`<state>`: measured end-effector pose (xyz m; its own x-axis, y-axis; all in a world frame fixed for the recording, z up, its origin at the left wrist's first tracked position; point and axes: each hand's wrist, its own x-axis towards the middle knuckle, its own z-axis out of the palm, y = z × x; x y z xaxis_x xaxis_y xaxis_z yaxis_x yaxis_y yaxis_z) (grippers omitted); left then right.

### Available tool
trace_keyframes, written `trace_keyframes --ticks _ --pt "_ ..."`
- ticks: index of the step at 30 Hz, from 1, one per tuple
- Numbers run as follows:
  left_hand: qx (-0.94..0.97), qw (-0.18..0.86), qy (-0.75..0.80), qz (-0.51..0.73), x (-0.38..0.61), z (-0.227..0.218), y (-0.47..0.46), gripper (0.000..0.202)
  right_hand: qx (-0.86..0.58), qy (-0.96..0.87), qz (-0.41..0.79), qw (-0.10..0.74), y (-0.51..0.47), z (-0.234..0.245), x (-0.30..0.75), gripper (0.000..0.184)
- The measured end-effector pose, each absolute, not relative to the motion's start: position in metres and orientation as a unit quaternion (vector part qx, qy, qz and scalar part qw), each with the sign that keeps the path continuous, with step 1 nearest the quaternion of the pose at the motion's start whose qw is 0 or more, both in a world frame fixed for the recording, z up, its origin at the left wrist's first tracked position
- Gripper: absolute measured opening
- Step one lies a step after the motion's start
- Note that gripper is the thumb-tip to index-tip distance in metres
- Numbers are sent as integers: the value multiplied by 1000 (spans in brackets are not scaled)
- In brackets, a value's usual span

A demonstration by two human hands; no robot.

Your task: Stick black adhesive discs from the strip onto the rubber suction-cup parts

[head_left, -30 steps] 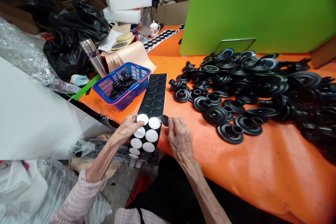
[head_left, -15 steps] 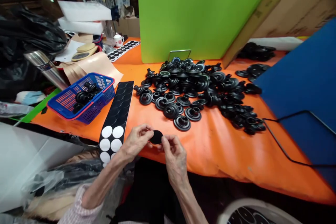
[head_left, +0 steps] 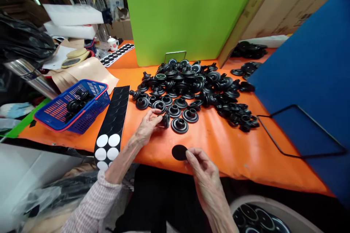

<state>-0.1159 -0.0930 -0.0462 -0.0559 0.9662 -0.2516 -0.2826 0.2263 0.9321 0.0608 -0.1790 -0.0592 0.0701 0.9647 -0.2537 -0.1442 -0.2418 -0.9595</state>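
My right hand [head_left: 204, 167] pinches a round black sticker disc [head_left: 179, 152] by its edge, just above the orange table [head_left: 218, 145] near its front edge. My left hand [head_left: 147, 125] reaches forward and grips a small black plastic part [head_left: 166, 119] tipped on its side at the near edge of a big pile of black round parts [head_left: 199, 87]. A long black sticker sheet [head_left: 112, 123] lies left of my left hand, with white circles at its near end where discs are peeled off.
A blue basket [head_left: 72, 107] holding a few black parts stands at the left. A green board [head_left: 188, 11] rises behind the pile and a blue board [head_left: 308, 80] with a wire stand at the right. A round bin [head_left: 262, 216] with parts sits below the table edge.
The hands parted: my right hand kept the black disc and moved down and right, while my left hand let go of it and reached forward onto a black part.
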Motion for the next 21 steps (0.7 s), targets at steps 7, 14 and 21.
trace_keyframes --ticks 7,14,21 --pt "190 717 423 521 -133 -35 -150 26 -522 -376 567 515 -172 -52 36 33" --pt "261 700 440 499 -136 -40 -179 42 -546 -446 495 507 -173 -51 15 29" --pt "262 706 436 494 -133 -42 -188 42 -543 -449 490 513 -179 -56 7 25"
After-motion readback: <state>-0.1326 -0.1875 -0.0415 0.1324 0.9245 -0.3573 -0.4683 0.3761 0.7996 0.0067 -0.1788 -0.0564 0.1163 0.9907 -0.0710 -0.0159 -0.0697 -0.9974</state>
